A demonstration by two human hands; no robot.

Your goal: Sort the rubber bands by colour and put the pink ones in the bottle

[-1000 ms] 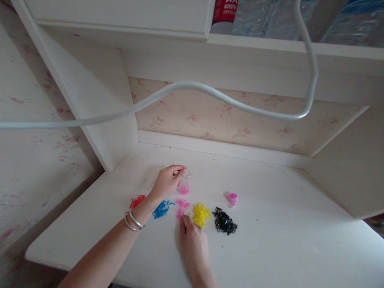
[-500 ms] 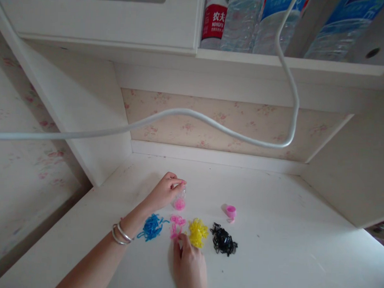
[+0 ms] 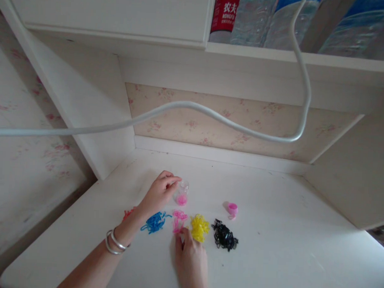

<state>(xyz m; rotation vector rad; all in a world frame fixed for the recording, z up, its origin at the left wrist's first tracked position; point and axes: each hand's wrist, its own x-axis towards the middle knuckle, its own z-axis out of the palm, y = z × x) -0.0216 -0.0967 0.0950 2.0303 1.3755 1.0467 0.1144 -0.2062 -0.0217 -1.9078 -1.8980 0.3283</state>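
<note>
Beside the mouth of a small clear jar [image 3: 184, 187], my left hand [image 3: 160, 191] has its thumb and forefinger stretched out, slightly apart. Nothing shows between them, and whether they touch the jar is unclear. Pink rubber bands [image 3: 181, 199] lie in the jar's bottom. My right hand [image 3: 191, 261] rests on the tabletop, its fingertips closed at the lower end of a loose pile of pink bands [image 3: 179, 217]. Blue bands [image 3: 155, 222] lie left of that pile, yellow bands [image 3: 199, 227] and black bands [image 3: 225, 235] to its right. Red bands [image 3: 128, 212] are partly hidden behind my left forearm.
A pink cap [image 3: 232, 209] sits on the white desk [image 3: 280, 231] behind the black bands. A white cable [image 3: 187, 105] hangs across the view. Above, a shelf [image 3: 277, 56] holds several water bottles [image 3: 249, 20]. Side panels flank the desk.
My left hand has drawn back left from above the jar's mouth, and the pink at its fingertips is gone. My right hand stays at the pink bands. The view has shifted slightly, revealing red bands.
</note>
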